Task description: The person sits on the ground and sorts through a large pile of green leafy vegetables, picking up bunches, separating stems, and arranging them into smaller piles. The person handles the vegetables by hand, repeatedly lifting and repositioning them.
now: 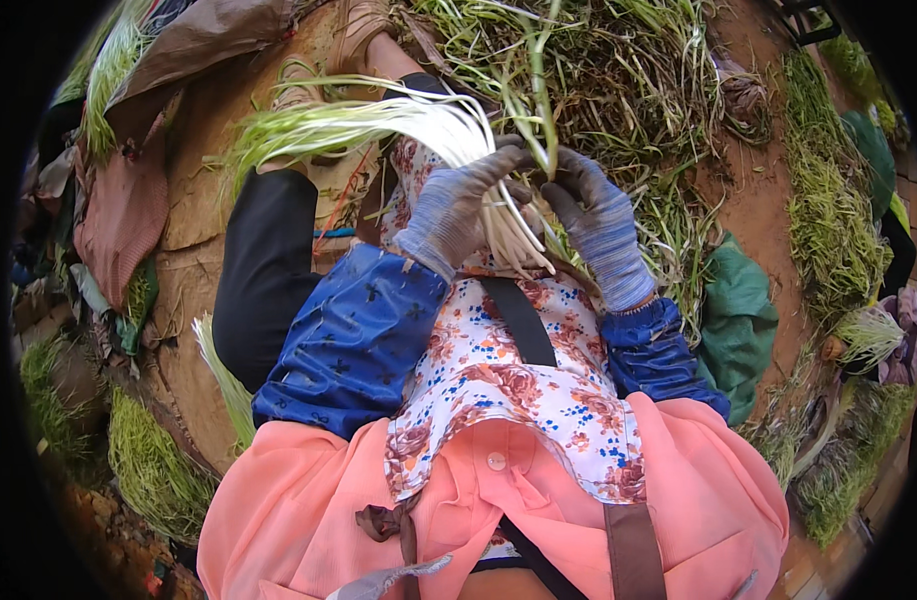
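Note:
My left hand (466, 202), in a blue-grey knit glove with a dark palm, is closed around a bunch of long vegetable stalks (436, 127). Their white ends point down over my lap, and their pale green tops trail to the left. Just to the right, my right hand (597, 217), gloved alike, has its thumb and fingers at the base of a thicker green stalk (544, 97) that stands upward. The fingertips of both hands are close together; whether they touch is hard to tell. A floral apron (503, 375) lies beneath them.
A large heap of green stalks (623, 75) lies ahead. More greens lie in a long pile (830, 187) at right and a bundle (154, 465) at lower left. A green cloth or sack (740, 322) is beside my right arm, with brown sheeting (195, 26) at upper left.

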